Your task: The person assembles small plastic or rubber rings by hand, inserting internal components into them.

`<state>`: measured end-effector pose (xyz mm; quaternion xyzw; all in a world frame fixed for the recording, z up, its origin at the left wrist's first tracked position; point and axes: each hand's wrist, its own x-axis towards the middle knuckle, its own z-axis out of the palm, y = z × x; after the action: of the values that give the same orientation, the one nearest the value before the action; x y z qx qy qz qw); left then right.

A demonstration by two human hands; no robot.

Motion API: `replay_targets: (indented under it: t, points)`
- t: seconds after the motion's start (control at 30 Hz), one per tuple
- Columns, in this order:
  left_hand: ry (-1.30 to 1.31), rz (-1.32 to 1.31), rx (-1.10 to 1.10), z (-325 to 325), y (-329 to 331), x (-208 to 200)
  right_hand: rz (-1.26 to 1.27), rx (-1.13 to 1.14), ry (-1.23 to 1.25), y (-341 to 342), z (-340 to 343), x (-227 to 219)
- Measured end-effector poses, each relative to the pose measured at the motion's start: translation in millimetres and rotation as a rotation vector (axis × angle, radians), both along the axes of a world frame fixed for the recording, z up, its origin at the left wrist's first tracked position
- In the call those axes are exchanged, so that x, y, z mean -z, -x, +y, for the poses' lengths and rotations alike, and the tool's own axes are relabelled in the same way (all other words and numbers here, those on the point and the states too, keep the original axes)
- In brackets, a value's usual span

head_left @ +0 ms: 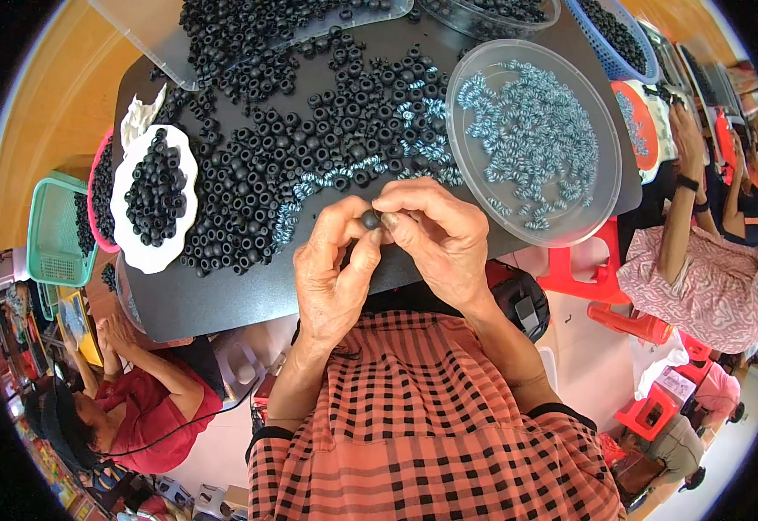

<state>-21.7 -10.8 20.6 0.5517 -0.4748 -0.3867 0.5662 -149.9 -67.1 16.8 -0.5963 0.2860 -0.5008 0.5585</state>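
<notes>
My left hand [337, 265] pinches a small round black piece [370, 220], like a bead, between thumb and finger in front of my chest. Against it, my right hand [438, 239] has its thumb and forefinger closed; whatever they hold is too small or hidden to make out. Just beyond my hands, many black ring-shaped pieces [249, 187] with holes lie spread on the dark table [249, 300]. Small blue-silver coil springs [288, 221] lie along the near edge of that spread. More springs [539, 130] fill a round clear plastic lid [459, 148] to the right.
A white scalloped dish [155, 258] of black pieces stands at the left, near a pink-rimmed container [99, 178] and a green basket [53, 221]. Clear tubs and a blue basket [648, 65] line the far side. People sit on both sides; a red stool [583, 273] stands right.
</notes>
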Motion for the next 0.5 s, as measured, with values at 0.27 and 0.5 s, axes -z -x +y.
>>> replay_targets:
  t: [0.27, 0.5]
  points:
    - [-0.007, -0.033, -0.037, -1.0, 1.3, -5.3, 0.018, 0.05, 0.048, -1.8, -0.8, 4.7]
    - [-0.001, -0.093, -0.03, -1.8, 0.0, -5.5, 0.009, 0.061, 0.021, -1.8, 0.4, 2.4]
